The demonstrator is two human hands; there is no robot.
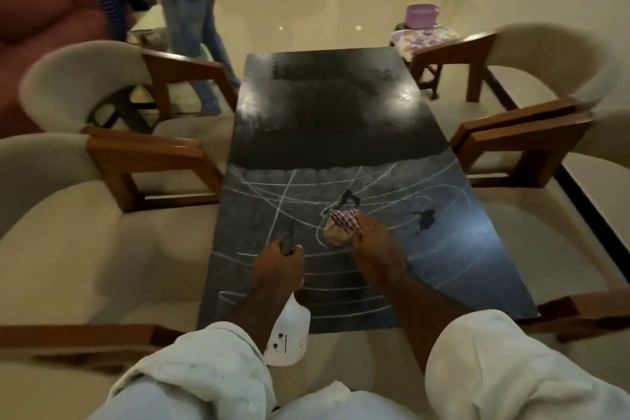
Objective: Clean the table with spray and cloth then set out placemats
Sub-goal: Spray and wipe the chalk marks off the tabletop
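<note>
White sleeves (204, 368), left hand (279, 266) gripping spray bottle (289, 334), label (303, 340) blurred, right hand (378, 249) clutching cloth (342, 225)

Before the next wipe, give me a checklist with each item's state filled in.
1. Cloth held: ok, the right hand grips it against the table.
2. Spray bottle ready: ok, the left hand grips its neck, nozzle aimed over the table.
3. Near half free of chalk lines: not ok, white lines cross it.
4. Far half wiped: ok, no lines show there.
5. Near half wetted: cannot tell, only one dark patch shows right of the cloth.
6. Placemats at hand: cannot tell, none in view.
</note>
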